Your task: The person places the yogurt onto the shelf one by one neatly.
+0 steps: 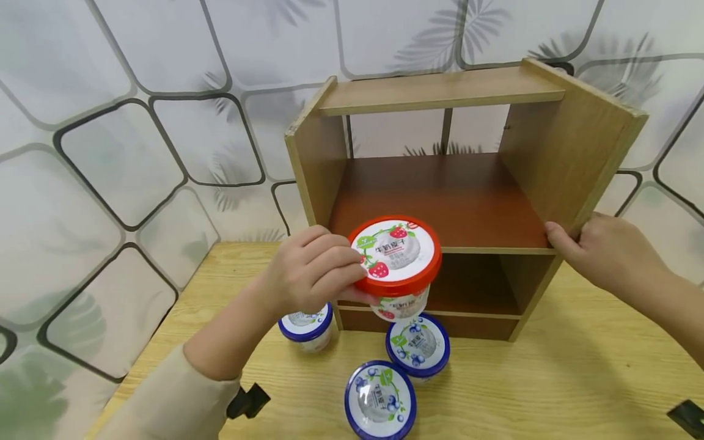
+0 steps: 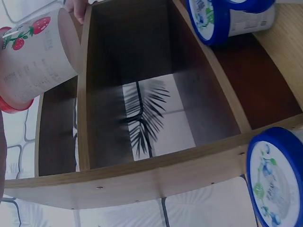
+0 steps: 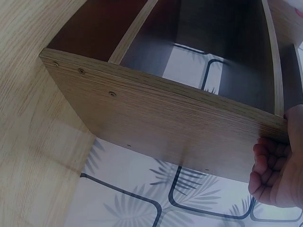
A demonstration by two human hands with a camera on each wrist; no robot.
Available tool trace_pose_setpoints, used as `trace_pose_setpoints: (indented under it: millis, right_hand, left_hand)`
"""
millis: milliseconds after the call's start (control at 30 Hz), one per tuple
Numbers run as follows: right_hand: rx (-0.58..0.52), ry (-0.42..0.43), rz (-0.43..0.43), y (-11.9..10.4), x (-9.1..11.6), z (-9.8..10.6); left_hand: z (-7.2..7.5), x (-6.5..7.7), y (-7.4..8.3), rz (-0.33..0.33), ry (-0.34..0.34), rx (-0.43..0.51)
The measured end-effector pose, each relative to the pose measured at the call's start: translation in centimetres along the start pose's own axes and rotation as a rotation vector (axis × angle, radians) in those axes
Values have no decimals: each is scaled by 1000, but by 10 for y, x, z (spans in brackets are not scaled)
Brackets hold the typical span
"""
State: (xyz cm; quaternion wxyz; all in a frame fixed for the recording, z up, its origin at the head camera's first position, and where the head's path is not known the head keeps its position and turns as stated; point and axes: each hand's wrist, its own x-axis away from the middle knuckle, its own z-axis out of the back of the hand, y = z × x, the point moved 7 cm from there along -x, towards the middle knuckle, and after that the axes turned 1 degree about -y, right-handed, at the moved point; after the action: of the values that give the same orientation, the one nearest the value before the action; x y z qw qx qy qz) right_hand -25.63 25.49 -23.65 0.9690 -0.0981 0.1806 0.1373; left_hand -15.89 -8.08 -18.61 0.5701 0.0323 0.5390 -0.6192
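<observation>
A tub with a red lid and strawberry pictures [image 1: 401, 263] is held by my left hand [image 1: 313, 269], which grips its left side. The tub is raised in front of the middle board of a small wooden shelf [image 1: 599, 140]; its white underside shows in the left wrist view, where the strawberry tub [image 2: 38, 59] tilts at the upper left. My right hand [image 1: 616, 250] holds the front edge of the shelf's right side panel, thumb on the inner side. In the right wrist view, the right hand's fingers [image 3: 265, 165] curl against the outer face of that panel.
Three tubs with blue lids and blueberry pictures stand on the wooden table [image 1: 594, 366]: one left tub [image 1: 305, 322], one tub by the shelf's base [image 1: 419, 345], and a nearer tub [image 1: 379, 400]. A patterned wall covering [image 1: 165, 140] rises behind.
</observation>
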Motion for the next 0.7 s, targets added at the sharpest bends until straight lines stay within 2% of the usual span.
trace_pose_setpoints:
  millis: [233, 467, 700]
  right_hand:
    - [-7, 24, 5, 1, 0, 2]
    - [-2, 45, 17, 1, -1, 2]
    - [-4, 52, 19, 1, -1, 2]
  left_hand:
    - [-16, -11, -16, 48, 49, 31]
    - [-37, -22, -29, 75, 8, 32]
    - [-45, -34, -35, 88, 25, 16]
